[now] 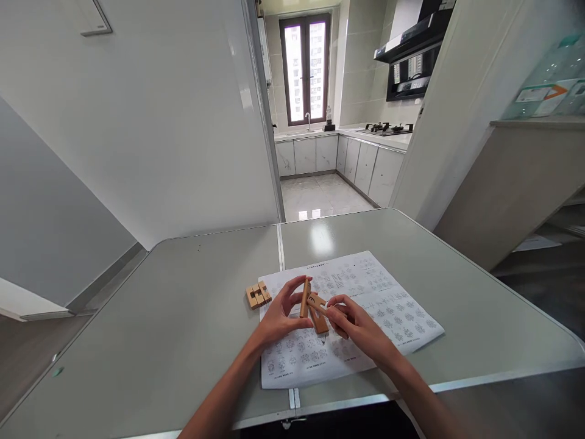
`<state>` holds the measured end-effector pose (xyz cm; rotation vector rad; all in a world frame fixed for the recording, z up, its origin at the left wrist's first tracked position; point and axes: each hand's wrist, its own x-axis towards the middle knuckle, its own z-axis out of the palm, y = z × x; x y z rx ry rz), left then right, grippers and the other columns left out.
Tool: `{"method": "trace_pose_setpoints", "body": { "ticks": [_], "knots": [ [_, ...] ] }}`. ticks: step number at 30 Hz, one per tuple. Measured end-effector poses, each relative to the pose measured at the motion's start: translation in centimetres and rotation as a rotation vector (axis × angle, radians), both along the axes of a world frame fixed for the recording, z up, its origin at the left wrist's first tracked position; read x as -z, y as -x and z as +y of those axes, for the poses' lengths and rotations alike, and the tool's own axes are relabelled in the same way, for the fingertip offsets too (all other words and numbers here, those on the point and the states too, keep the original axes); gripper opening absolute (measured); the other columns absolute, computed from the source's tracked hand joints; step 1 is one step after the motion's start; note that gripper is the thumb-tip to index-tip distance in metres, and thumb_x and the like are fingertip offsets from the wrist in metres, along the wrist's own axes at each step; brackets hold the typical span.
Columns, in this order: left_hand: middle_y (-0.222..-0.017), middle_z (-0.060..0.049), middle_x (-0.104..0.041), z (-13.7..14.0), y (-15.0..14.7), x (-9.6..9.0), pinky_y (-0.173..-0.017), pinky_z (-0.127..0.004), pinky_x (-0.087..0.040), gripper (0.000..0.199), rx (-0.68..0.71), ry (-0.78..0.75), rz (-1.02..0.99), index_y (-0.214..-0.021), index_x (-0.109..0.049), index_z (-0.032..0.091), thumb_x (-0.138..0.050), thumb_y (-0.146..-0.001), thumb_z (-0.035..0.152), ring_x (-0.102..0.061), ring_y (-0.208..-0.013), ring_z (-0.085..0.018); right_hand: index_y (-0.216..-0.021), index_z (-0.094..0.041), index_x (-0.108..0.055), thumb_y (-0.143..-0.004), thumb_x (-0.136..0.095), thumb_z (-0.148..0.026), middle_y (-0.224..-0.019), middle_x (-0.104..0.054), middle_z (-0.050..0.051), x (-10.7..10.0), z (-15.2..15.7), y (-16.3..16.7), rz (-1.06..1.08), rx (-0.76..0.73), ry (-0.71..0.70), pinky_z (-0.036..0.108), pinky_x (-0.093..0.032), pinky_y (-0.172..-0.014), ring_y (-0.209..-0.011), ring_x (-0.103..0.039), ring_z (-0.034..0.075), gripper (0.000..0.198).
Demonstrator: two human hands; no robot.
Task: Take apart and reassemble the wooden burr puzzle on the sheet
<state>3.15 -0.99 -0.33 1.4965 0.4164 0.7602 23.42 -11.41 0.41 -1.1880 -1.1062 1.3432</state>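
Over the middle of a printed sheet, my left hand (284, 312) grips a wooden puzzle piece (304, 299) upright between thumb and fingers. A second wooden piece (316, 302), with a dark mark on its face, is pinched in my right hand (350, 320). Its left end meets the upright piece; whether the two interlock I cannot tell. Below them another wooden piece (320, 323) slants down, partly hidden by the pieces above. Left of my left hand, a few notched wooden pieces (258, 295) sit side by side at the sheet's edge.
The instruction sheet (402, 311), covered in small diagrams, lies on a grey-green folding table (192, 341) with a seam down its middle. A small green bit (57, 371) is near the left edge. Past the table, a doorway opens onto a kitchen; bottles (548, 85) stand on a right-hand ledge.
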Motion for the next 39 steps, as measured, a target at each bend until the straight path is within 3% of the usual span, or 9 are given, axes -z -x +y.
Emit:
{"method": "trace_pose_setpoints", "body": {
  "ticks": [9,17,31,39],
  "knots": [
    [-0.159,-0.011,-0.043,-0.6,0.1,-0.8,-0.114,-0.053,-0.042,0.094,0.020,-0.083,0.119,-0.147,-0.050,0.036,-0.096,-0.066,0.028,-0.060,-0.127,-0.033,-0.096,-0.023,-0.053,-0.097,-0.053,-0.065,-0.071,-0.038,-0.006,0.0,0.1,-1.2,-0.161,-0.073,-0.033,0.027,-0.026,-0.058,-0.064,-0.030,0.014,0.042],
    [-0.158,-0.010,-0.044,-0.9,0.3,-1.3,-0.112,-0.053,-0.043,0.097,0.013,-0.155,0.222,-0.148,-0.048,0.037,-0.097,-0.064,0.030,-0.062,-0.119,-0.029,-0.099,-0.024,-0.050,-0.100,-0.051,-0.062,-0.071,-0.036,-0.007,-0.5,-0.2,-1.9,-0.149,-0.172,-0.032,0.028,-0.025,-0.058,-0.063,-0.027,0.013,0.038],
    [-0.157,-0.012,-0.045,-0.6,0.2,-1.0,-0.112,-0.052,-0.042,0.100,0.051,-0.147,0.148,-0.148,-0.049,0.035,-0.098,-0.061,0.033,-0.062,-0.120,-0.031,-0.097,-0.024,-0.050,-0.098,-0.055,-0.064,-0.071,-0.035,-0.007,-1.0,-0.1,-2.3,-0.031,-0.251,-0.016,0.027,-0.024,-0.058,-0.062,-0.026,0.012,0.040],
    [-0.155,-0.013,-0.049,-0.8,0.2,-1.2,-0.112,-0.052,-0.043,0.097,0.052,-0.150,0.150,-0.145,-0.052,0.033,-0.099,-0.060,0.034,-0.062,-0.123,-0.033,-0.097,-0.025,-0.051,-0.094,-0.055,-0.070,-0.068,-0.032,-0.007,-0.8,-0.1,-2.1,-0.071,-0.259,-0.003,0.027,-0.026,-0.058,-0.061,-0.027,0.013,0.046]
  ]
}}
